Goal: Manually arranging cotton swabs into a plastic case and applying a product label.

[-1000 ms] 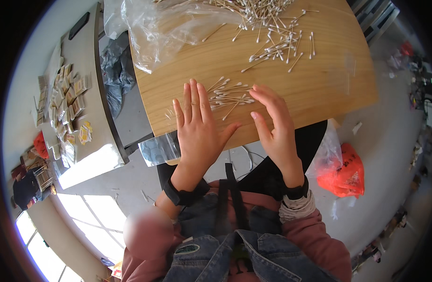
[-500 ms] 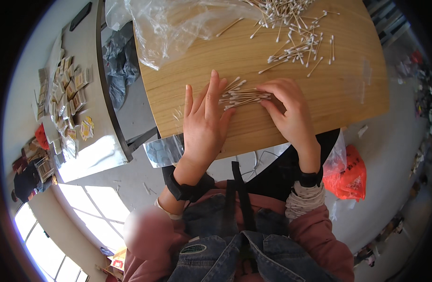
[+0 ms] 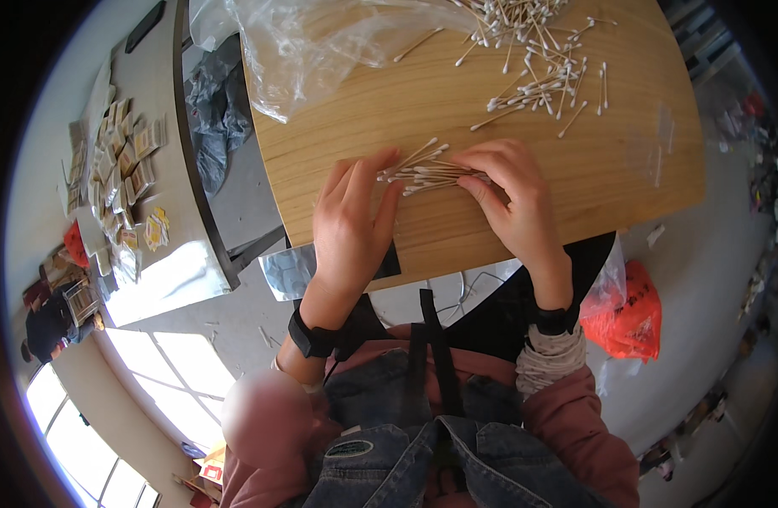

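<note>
The grip is a two-handed pinch: the left hand (image 3: 348,222) lies with fingers spread and nearly flat, its fingertips pressing the near end of a small bundle of cotton swabs (image 3: 423,172), while the right hand (image 3: 514,196) curls over the other end, thumb below and fingers above, closed on the sticks. Neither hand is a fist; both bear on the bundle from opposite sides, squeezing it together.

The bundle sits at the centre of the frame, on the round wooden table (image 3: 456,102), close to its near edge. Its swabs are thin pale sticks with white cotton tips, lying roughly parallel and fanning slightly toward the left hand.

By their look they are very light and fairly stiff but easy to snap or scatter; loose sticks would likely roll or slip sideways out of a gentle hold. The shafts at mid-length seem the best place to take hold, since the soft tips give little purchase and squash.

A loose heap of more swabs (image 3: 533,51) is spread across the upper centre of the frame, well apart from the hands. A crumpled clear plastic bag (image 3: 312,51) lies at upper left of the table. An orange bag (image 3: 630,309) sits on the floor at right.
</note>
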